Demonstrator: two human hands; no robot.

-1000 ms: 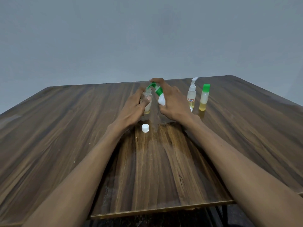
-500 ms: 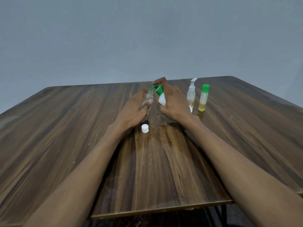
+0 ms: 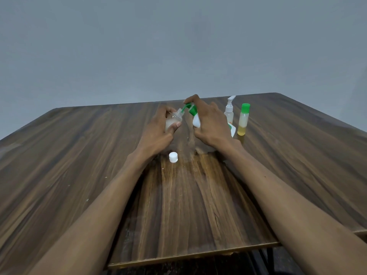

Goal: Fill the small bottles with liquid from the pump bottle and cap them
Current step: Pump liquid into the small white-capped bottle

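The head camera looks down on a dark wooden table (image 3: 79, 165) in front of a plain grey wall (image 3: 178, 46). Both bare forearms reach forward from the lower edge, and the two hands meet near the middle of the table, toward its far side.

The left hand (image 3: 158, 132) holds a small clear bottle (image 3: 173, 122). The fingers are curled round its far side and the thumb presses on its near side, so the grip is closed on the bottle. The bottle is tilted a little to the right and has no cap. Its lower part looks whitish.

The right hand (image 3: 210, 126) grips the pump bottle (image 3: 195, 120), a white bottle with a green pump head. The fingers wrap the body, and the index finger lies on top of the pump head. The bottle leans to the left, and its green nozzle touches the open mouth of the small clear bottle.

A small white cap (image 3: 173, 157) lies on the table, just beside the left wrist, nearer to the camera than the hands.

Just to the right of the right hand two other bottles stand upright: a clear bottle with a white pump (image 3: 229, 112), partly hidden by the hand, and beside it a small bottle with a green cap (image 3: 243, 120), with yellow liquid in its lower part.
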